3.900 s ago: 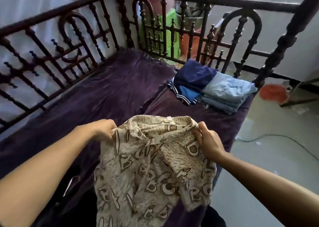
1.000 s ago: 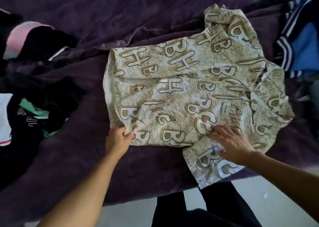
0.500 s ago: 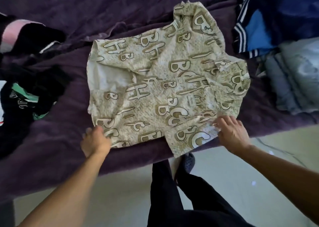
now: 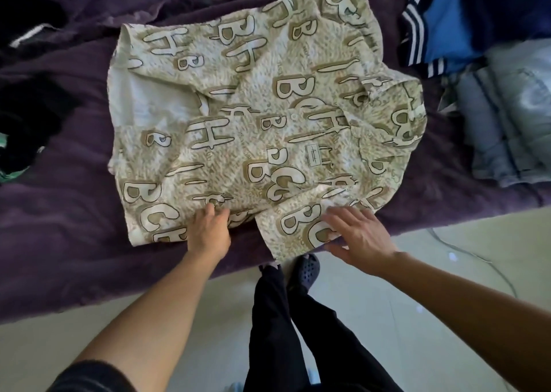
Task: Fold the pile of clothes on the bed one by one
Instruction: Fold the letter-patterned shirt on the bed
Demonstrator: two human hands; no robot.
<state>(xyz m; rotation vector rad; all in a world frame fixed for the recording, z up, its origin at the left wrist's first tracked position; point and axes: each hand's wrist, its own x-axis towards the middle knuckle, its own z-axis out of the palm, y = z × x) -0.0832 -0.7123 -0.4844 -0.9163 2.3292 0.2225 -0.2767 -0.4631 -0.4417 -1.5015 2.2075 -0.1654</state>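
Observation:
A beige shirt (image 4: 268, 117) printed with big letters lies spread face up on the purple bedcover (image 4: 59, 212), collar to the right, hem to the left. My left hand (image 4: 208, 230) rests on its near edge with the fingers on the cloth. My right hand (image 4: 357, 236) lies flat, fingers spread, on the near sleeve that hangs over the bed's edge. Neither hand is closed around the fabric.
Folded clothes sit at the right: a navy and blue striped garment (image 4: 465, 19) and pale blue jeans (image 4: 507, 117). Dark unfolded clothes (image 4: 26, 114) lie at the left. Below the bed edge are the tiled floor (image 4: 387, 302), my dark trousers and a shoe (image 4: 304, 269).
The shirt went from held up to laid flat. In the last half second my left hand slid right along the near edge, and my right hand moved onto the near sleeve.

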